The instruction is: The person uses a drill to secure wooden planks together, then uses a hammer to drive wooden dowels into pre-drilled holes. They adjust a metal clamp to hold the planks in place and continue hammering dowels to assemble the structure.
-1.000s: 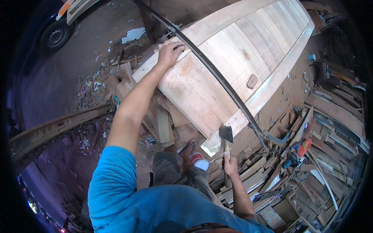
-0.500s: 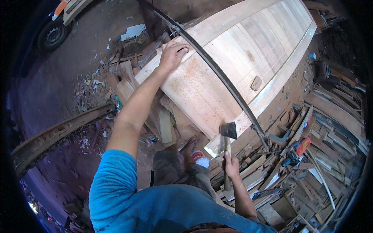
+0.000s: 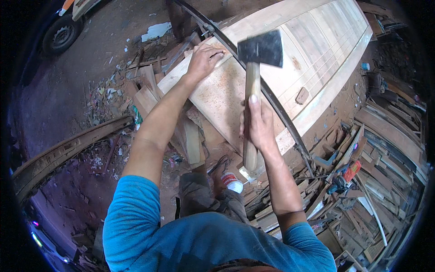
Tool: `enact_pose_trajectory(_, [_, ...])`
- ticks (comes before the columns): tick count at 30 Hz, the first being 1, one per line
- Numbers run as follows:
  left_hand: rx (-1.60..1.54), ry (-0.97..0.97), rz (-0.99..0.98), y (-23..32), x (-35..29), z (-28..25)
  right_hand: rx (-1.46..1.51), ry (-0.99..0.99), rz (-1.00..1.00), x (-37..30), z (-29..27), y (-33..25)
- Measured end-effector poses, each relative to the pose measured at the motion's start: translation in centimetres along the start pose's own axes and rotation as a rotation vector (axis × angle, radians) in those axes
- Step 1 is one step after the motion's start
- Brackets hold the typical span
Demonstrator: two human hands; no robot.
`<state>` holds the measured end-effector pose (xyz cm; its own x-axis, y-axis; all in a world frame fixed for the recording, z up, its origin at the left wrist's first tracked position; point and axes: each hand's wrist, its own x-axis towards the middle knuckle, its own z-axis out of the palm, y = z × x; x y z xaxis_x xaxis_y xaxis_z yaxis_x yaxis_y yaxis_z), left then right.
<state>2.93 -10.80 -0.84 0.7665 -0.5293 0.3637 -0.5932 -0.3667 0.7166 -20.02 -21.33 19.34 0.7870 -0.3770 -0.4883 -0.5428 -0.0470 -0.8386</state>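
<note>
My right hand (image 3: 262,121) is wrapped round the wooden handle of a hatchet (image 3: 260,48). Its broad dark head is raised above a large pale wooden panel (image 3: 226,97), overlapping a long metal bar clamp (image 3: 276,109) that crosses the panel. At the panel's left side rests my left hand (image 3: 203,63), close to the clamp. Its fingers are curled together at the wood; whatever they pinch is too small to make out. Reddish shavings lie scattered near it. Farther along the panel sits a small loose wood block (image 3: 301,95).
Stacked boards and offcuts (image 3: 380,158) fill the right side, with an orange and teal power tool (image 3: 346,177) among them. A white and red can (image 3: 232,182) stands by my foot. Wood pieces (image 3: 152,97) lean left of the panel. A wheel (image 3: 62,36) shows at upper left.
My right hand has lifted the hatchet from the panel's near right corner, up and to the left, over the clamp. The left hand stays at the same spot on the panel.
</note>
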Motion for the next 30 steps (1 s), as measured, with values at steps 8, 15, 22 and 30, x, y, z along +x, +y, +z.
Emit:
enact_pose_trajectory(8, [0.024,0.034,0.05,0.0,-0.2,0.3,-0.596,0.187,-0.211,7.1,1.1,3.2])
enact_pose_trajectory(15, [0.062,-0.022,0.044,-0.1,-0.4,-0.4,-0.3,0.091,-0.139,4.4,1.2,-1.2])
enact_pose_trajectory(22, [0.489,0.101,-0.497,-1.4,-0.9,-2.6,-0.639,0.157,-0.188,7.4,1.8,3.0])
enact_pose_trajectory(30, [0.368,-0.289,-0.755,0.6,-0.2,-5.9,-0.162,0.101,-0.566,3.2,1.4,-2.4])
